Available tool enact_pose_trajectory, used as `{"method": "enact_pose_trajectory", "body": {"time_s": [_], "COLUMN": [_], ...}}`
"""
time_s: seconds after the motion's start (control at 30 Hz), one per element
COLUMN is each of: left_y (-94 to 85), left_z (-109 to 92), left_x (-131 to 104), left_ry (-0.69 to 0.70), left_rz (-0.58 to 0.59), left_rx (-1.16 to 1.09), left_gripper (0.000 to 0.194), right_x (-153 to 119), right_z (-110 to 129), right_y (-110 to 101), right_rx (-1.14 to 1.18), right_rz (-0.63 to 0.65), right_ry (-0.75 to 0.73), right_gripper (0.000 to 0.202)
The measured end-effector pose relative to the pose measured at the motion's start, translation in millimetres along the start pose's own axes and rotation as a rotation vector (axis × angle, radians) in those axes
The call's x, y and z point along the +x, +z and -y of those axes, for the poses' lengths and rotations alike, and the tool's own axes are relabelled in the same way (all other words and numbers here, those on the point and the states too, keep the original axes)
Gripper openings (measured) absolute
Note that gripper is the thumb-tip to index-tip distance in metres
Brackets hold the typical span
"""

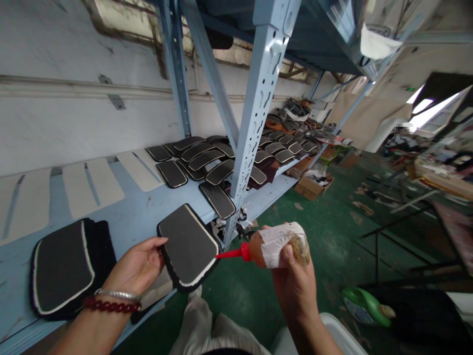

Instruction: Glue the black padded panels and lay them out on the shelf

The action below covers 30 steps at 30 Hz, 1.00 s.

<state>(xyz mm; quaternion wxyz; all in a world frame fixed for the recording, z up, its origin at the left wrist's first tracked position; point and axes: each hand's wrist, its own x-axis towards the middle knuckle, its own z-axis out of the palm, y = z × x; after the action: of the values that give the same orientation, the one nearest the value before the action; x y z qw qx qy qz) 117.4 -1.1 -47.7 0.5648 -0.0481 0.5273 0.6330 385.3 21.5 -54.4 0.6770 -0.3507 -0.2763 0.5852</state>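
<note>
My left hand (142,266) grips the left edge of a dark padded panel (188,244), thumb on top and the other fingers partly hidden below. A whitish line of glue runs along the panel's right and lower border. My right hand (295,286) is wrapped round a glue bottle (277,244) with amber contents and a dirty white wrapping, tipped on its side. Its red nozzle (231,253) points left, the tip at the panel's right edge. To the left, a similar panel (62,268) with a pale line round its border lies on dark padded material.
A blue metal shelf (148,217) bears pale flat sheets (92,185) and many overlapping dark panels (203,160). Its perforated upright (254,103) stands close ahead. A cardboard box (312,185) and a green jug (365,305) are on the right, above the green floor (328,246).
</note>
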Motion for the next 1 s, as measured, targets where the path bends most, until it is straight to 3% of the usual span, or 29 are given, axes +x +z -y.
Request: {"method": "enact_pose_trajectory", "body": {"time_s": [0.23,0.67,0.73,0.83,0.93,1.0], "left_y": [10.3,20.1,18.1,16.0,19.5,23.6], "left_z": [14,19,19,17,14,16], "left_x": [0,7,10,18,27,35], "left_ry": [0.034,0.031,0.027,0.030,0.102,0.091], "left_rz": [-0.005,0.000,0.001,0.005,-0.065,-0.098], "left_rx": [-0.101,-0.149,-0.149,-0.143,-0.227,-0.279], "left_gripper": [0.045,0.049,0.047,0.044,0.043,0.043], "right_x": [7,-3,-4,-4,-4,-7], "right_z": [-5,-23,-28,-35,-43,-50], "right_y": [-7,-12,-11,-7,-2,0], "right_rx": [0.014,0.034,0.058,0.176,0.347,0.432], "right_rz": [-0.013,-0.016,-0.018,-0.058,-0.120,-0.087], "right_ry": [-0.048,0.064,0.130,0.355,0.576,0.640], "right_gripper": [0.056,0.053,0.047,0.037,0.038,0.043]}}
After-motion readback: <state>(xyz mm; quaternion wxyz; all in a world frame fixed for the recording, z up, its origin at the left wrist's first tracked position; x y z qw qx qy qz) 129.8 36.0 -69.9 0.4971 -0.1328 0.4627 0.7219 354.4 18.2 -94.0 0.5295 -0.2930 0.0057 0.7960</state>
